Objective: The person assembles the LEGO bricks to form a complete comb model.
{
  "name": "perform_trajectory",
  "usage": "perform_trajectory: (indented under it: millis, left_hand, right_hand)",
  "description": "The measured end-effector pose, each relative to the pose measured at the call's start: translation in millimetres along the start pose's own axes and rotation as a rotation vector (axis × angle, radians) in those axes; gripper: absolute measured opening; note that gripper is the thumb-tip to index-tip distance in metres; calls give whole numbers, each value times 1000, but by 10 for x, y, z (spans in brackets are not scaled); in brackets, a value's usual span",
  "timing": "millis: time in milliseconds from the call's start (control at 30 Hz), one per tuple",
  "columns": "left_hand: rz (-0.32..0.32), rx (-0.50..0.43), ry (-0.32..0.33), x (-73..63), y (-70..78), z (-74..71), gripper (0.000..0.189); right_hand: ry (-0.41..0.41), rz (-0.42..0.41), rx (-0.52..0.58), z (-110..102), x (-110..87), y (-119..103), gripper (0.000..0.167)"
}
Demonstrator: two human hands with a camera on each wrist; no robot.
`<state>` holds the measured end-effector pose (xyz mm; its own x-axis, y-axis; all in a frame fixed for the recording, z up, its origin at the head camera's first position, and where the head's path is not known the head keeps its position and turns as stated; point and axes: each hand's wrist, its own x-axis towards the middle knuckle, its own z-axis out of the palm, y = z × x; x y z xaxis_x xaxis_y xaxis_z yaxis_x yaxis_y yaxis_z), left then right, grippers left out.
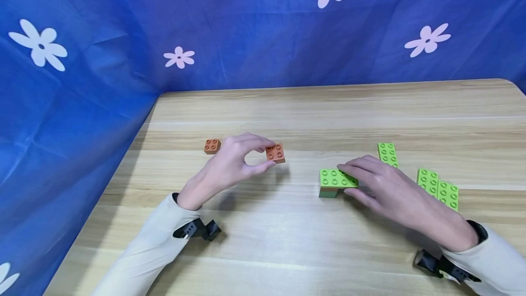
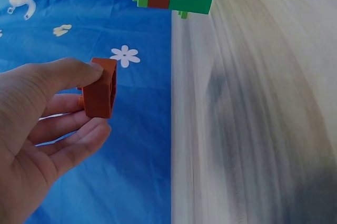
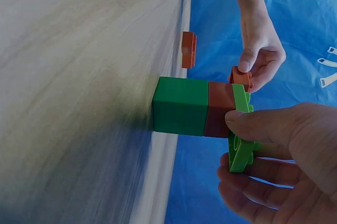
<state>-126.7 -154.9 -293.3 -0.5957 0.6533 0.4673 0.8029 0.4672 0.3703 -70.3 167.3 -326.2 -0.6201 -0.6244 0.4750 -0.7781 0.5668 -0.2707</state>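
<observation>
My left hand (image 1: pixel 230 163) pinches a small orange-brown toy brick (image 1: pixel 275 153) between thumb and fingers, held above the table with its studs up. On the right, my right hand (image 1: pixel 394 195) grips the overhanging end of a long light green brick (image 1: pixel 334 178). That brick tops a stack, with a brown brick (image 3: pixel 220 109) below it and a dark green block (image 3: pixel 180 105) at the bottom. Whether the stack touches the table, I cannot tell. A gap separates the pinched brick from the stack in the head view.
Another orange-brown brick (image 1: pixel 212 146) lies left of my left hand. Several light green bricks lie around my right hand, one beyond it (image 1: pixel 387 153) and two side by side (image 1: pixel 437 188) to the right. A blue flowered cloth (image 1: pixel 255 26) hangs behind the wooden table (image 1: pixel 263 250).
</observation>
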Motion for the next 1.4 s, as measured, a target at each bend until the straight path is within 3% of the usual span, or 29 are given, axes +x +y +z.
perform_trajectory:
  millis: [433, 1067, 1400]
  left_hand:
    - [15, -27, -12, 13, 76, 20, 33]
    - [-234, -296, 11, 122, 285, 153, 35]
    - [-182, -352, 9, 150, 322, 266, 36]
  right_hand:
    - [-4, 0, 4, -2, 7, 3, 42]
    - [-22, 29, 1, -16, -3, -16, 42]
    - [-18, 32, 11, -19, -7, -28, 38]
